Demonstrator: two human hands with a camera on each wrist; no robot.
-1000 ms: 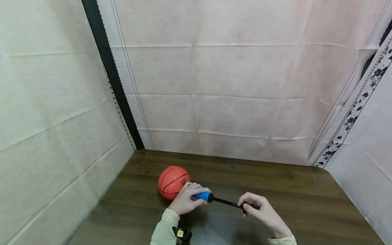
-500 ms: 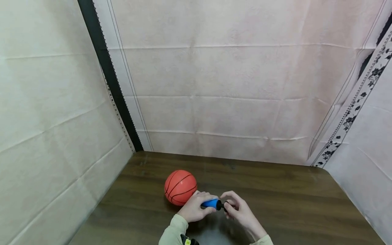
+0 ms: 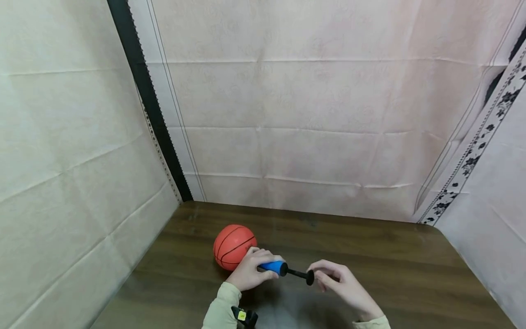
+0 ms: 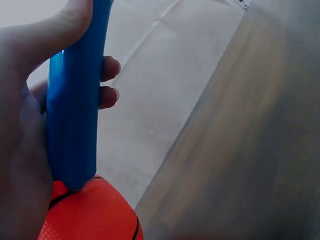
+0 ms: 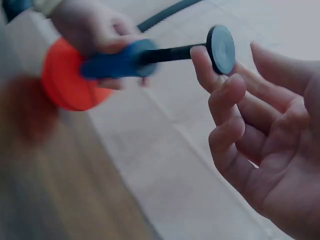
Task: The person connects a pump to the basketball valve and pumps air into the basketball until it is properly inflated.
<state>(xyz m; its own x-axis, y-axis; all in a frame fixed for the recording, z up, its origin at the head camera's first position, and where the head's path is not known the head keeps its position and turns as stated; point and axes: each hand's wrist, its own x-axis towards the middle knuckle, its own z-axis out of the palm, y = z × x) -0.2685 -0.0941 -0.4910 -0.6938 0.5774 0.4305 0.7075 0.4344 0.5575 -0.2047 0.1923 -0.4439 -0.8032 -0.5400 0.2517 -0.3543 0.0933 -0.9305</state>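
Observation:
A blue hand pump (image 3: 273, 267) with a black rod (image 5: 175, 54) lies along my left hand (image 3: 249, 273), which grips its barrel with thumb and fingers. In the left wrist view the barrel's far end meets a small orange basketball (image 3: 231, 246); whether a needle joins them is hidden. The rod stands partly out of the barrel and ends in a round black handle (image 5: 223, 50). My right hand (image 3: 345, 285) has curled fingers hooked at that handle, the index fingertip on its rod side. The right thumb stands apart from the handle.
The wooden table (image 3: 382, 260) carries the ball near its left side. Pale cloth walls (image 3: 312, 137) enclose it at the back and both sides. A black device with a yellow label (image 3: 243, 315) sits on the left wrist.
The rod was far out, then pushed nearly into the barrel, and is now partly out again. My right hand moved left, then back right; ball and left hand shifted slightly along.

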